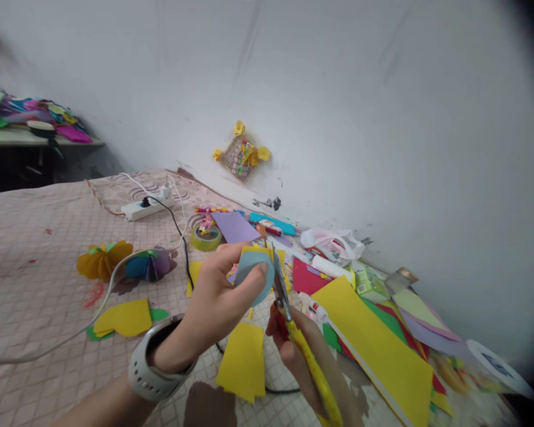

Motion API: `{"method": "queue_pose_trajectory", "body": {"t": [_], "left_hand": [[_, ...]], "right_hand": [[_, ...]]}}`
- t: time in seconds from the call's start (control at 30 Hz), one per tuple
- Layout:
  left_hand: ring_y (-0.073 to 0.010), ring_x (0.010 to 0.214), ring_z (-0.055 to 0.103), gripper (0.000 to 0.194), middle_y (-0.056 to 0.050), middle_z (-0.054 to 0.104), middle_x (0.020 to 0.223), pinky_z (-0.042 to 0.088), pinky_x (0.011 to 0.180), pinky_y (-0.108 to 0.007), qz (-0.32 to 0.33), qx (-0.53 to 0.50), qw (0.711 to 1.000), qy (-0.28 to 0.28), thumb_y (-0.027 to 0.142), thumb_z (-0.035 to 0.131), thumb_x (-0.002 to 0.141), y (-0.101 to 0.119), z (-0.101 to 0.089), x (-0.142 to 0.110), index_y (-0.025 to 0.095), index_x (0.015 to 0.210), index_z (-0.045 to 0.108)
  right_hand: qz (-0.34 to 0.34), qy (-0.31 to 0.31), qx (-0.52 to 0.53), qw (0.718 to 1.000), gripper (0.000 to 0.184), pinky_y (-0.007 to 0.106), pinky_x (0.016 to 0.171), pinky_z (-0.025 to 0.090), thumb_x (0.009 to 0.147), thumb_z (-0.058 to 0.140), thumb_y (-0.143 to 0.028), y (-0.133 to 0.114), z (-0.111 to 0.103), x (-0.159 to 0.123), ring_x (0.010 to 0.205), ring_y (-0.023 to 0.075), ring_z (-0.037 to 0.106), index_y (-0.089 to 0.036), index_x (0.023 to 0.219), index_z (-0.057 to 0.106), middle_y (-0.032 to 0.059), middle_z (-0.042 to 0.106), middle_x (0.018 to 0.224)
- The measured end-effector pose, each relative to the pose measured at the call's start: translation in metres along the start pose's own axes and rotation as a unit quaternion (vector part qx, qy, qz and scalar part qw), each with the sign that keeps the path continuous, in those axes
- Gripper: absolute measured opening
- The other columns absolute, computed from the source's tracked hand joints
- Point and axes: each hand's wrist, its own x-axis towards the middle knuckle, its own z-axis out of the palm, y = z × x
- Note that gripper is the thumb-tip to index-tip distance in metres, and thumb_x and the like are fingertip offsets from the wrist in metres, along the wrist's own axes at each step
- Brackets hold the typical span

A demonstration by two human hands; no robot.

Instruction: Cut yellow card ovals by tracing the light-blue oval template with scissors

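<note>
"What's the left hand (220, 299) pinching?"
"A blue circle (254, 260) over yellow paper (254, 249), above the tabletop (35, 237)."
"And the right hand (292, 354)?"
"Clamped on yellow-handled scissors (297, 336), blades at the paper's edge."

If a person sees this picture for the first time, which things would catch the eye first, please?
Probably the yellow-handled scissors in the right hand, near the middle, with their blades at the edge of the blue paper held by the left hand. Next may come the large yellow sheet at lower right, then the decoration with yellow flowers on the wall.
</note>
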Motion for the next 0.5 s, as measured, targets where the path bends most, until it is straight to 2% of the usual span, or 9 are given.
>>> {"method": "queue_pose_trajectory", "body": {"t": [0.1, 0.2, 0.5], "left_hand": [[-0.0127, 0.054, 0.044, 0.020, 0.000, 0.052, 0.059, 0.036, 0.046, -0.024, 0.004, 0.004, 1.000, -0.003, 0.025, 0.056, 0.082, -0.001, -0.001, 0.001, 0.019, 0.063, 0.057], [-0.0125, 0.054, 0.044, 0.020, 0.000, 0.053, 0.059, 0.036, 0.045, -0.024, 0.002, 0.005, 1.000, -0.005, 0.025, 0.056, 0.083, -0.002, -0.001, 0.001, 0.019, 0.064, 0.057], [-0.0137, 0.057, 0.048, 0.020, -0.002, 0.056, 0.062, 0.039, 0.048, -0.025, 0.002, 0.008, 1.000, -0.013, 0.026, 0.055, 0.084, -0.004, -0.002, 0.000, 0.018, 0.065, 0.058]], "right_hand": [[0.012, -0.008, 0.022, 1.000, 0.054, 0.028, 0.057, 0.051, 0.078, 0.049, -0.078, 0.001, 0.000, -0.001, 0.054, 0.0172, 0.051, -0.025, 0.081, 0.059, -0.0019, 0.049, 0.058], [0.012, 0.013, 0.034, 0.999, 0.056, 0.027, 0.058, 0.049, 0.076, 0.049, -0.080, 0.002, 0.002, -0.002, 0.055, 0.0166, 0.050, -0.024, 0.079, 0.057, -0.0020, 0.048, 0.059], [0.023, 0.005, -0.021, 1.000, 0.061, 0.025, 0.049, 0.037, 0.078, 0.045, -0.081, -0.008, -0.003, -0.001, 0.055, 0.0152, 0.044, -0.021, 0.077, 0.056, -0.0015, 0.047, 0.060]]}}
